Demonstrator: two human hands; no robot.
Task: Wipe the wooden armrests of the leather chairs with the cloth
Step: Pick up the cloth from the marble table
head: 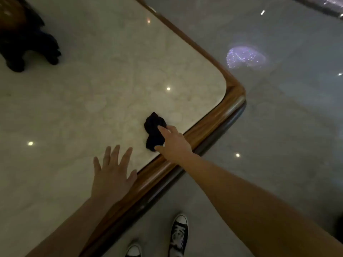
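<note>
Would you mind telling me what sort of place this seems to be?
Probably a lobby or formal lounge: a marble-topped table with a wooden rim, a polished stone floor reflecting lights, and a dark carved ornament.

Head view. A dark crumpled cloth (155, 131) lies on a marble tabletop (83, 108) near its rounded, wood-edged corner (234, 98). The right hand (174, 143) rests fingers on the cloth; the left hand (113, 175) lies flat, fingers spread. A dark ornament (27, 38) stands far left. Two sneakers (179, 232) show on the glossy floor (278, 127).
</note>
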